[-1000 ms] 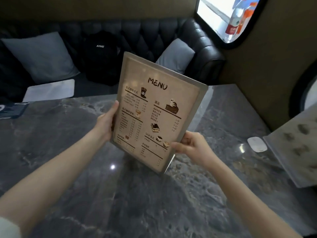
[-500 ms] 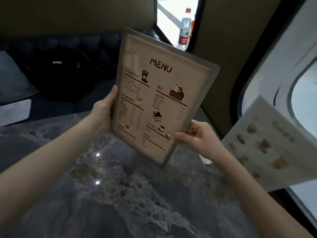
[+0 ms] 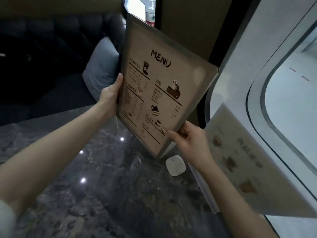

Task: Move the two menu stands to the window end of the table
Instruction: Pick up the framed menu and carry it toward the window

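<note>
I hold a beige menu stand [image 3: 159,93] marked "MENU" tilted in the air above the dark marble table [image 3: 106,186]. My left hand [image 3: 110,96] grips its left edge. My right hand [image 3: 190,143] grips its lower right corner. A second menu stand [image 3: 243,165], pale with brown pictures, stands on the table at the right, against the wall under the window [image 3: 295,100]. The held stand's lower corner hangs just above the table, left of the second stand.
A small white square device [image 3: 175,165] lies on the table below the held menu. A dark tufted sofa [image 3: 65,54] with a grey cushion [image 3: 101,69] lies beyond the table's far edge. A water bottle [image 3: 151,9] stands in a window opening at the top.
The view has swung right toward the window. Both hands have carried the menu stand closer to the second stand and the window end, and the white device has come into view.
</note>
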Demonstrator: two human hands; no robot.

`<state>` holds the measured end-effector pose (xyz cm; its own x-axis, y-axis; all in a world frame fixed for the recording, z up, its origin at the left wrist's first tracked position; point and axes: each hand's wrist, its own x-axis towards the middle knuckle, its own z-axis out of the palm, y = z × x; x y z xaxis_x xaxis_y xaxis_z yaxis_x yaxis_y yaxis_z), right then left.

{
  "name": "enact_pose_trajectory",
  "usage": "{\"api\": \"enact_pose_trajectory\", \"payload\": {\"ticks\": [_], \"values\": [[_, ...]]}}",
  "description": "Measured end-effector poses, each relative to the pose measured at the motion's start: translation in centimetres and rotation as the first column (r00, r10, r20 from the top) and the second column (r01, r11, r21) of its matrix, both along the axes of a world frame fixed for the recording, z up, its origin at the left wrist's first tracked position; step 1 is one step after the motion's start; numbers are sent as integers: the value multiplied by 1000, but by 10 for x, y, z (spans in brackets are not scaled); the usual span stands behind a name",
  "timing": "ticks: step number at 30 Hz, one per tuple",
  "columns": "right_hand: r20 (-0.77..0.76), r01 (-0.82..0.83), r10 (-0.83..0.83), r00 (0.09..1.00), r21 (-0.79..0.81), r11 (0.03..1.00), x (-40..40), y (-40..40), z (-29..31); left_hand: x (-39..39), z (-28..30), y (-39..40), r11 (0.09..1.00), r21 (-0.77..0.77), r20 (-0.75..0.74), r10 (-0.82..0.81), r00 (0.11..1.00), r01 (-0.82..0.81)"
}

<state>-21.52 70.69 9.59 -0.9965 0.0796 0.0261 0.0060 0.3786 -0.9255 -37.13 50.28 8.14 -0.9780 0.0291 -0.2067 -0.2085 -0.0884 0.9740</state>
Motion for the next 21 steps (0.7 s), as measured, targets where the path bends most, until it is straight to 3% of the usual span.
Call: {"api": "enact_pose_trajectory", "payload": {"ticks": [4,11,21], "values": [[47,94,-91,995,-64,993,-7,11,-27,-29,-19,29,996,-13,24,-87,996,87],[67,203,-203,977,-3,979,-10,22,-74,-60,-63,64,968,-88,53,-233,971,237],[101,216,-221,970,58,975,-15,17,-97,-81,-94,71,926,-127,67,-349,935,355]]}}
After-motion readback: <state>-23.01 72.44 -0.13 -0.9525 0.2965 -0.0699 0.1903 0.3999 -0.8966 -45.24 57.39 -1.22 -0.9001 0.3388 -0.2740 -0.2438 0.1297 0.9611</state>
